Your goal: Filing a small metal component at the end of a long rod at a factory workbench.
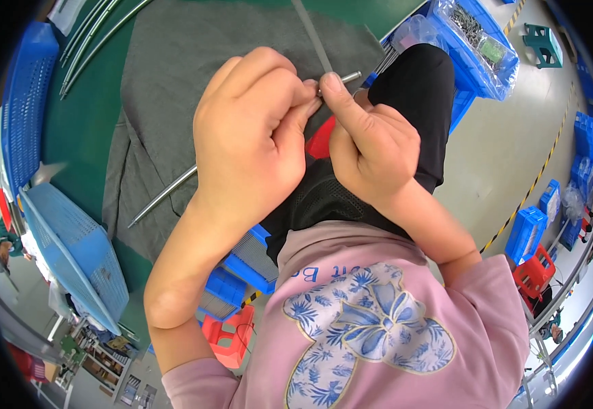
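Observation:
My left hand is closed, thumb and forefinger pinched near the end of a thin silvery metal rod. My right hand is also closed on that end, its thumb pressed along the rod and its other fingers curled. The rod's tip sticks out past the right thumb. Below the left wrist, a shiny metal length lies over a dark grey cloth; whether it is the same rod is hidden by the hand. A flat grey strip runs from the top edge down to the right thumb.
Several curved metal tubes lie on the green tabletop, near blue perforated baskets at the left. A blue bin of small metal parts in clear plastic stands at upper right. Stools, one green, one red, stand on the floor.

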`<state>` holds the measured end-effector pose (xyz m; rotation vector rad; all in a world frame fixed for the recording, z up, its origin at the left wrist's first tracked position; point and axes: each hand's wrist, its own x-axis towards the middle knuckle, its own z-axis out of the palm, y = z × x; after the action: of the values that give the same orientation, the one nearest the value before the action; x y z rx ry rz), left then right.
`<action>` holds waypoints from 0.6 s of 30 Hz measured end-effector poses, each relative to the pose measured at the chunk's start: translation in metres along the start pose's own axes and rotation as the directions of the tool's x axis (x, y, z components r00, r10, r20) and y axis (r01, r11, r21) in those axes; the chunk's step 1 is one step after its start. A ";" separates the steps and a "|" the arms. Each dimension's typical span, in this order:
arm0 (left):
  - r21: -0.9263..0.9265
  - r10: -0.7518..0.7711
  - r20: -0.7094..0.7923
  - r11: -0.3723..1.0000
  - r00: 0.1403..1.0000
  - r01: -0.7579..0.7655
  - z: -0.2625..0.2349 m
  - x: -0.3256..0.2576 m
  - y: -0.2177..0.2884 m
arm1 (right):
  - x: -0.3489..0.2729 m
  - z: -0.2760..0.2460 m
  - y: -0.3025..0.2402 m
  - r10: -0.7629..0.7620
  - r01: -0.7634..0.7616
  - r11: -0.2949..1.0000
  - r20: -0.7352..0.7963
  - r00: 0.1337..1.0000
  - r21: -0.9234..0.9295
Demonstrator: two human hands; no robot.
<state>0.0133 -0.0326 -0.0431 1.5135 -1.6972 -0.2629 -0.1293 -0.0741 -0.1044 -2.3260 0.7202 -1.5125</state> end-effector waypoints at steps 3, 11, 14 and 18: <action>-0.042 -0.007 0.000 0.999 1.000 0.007 0.003 -0.002 0.000 | -0.030 -0.009 -0.001 0.012 -0.010 0.999 0.030 0.999 -0.049; -0.030 -0.006 -0.002 1.000 1.000 0.006 0.002 -0.001 0.000 | -0.041 -0.001 0.013 -0.064 0.063 0.997 -0.015 0.998 -0.041; -0.024 -0.005 0.001 1.000 1.000 0.005 0.002 -0.001 0.001 | -0.036 -0.004 0.017 -0.096 0.096 0.995 -0.002 0.995 -0.032; -0.015 -0.012 0.015 1.000 1.000 0.012 0.000 -0.002 0.002 | -0.016 -0.005 0.011 -0.084 0.084 0.996 0.030 0.996 -0.005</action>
<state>0.0120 -0.0306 -0.0428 1.5146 -1.6941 -0.2936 -0.1421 -0.0740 -0.1200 -2.4066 0.6284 -1.5086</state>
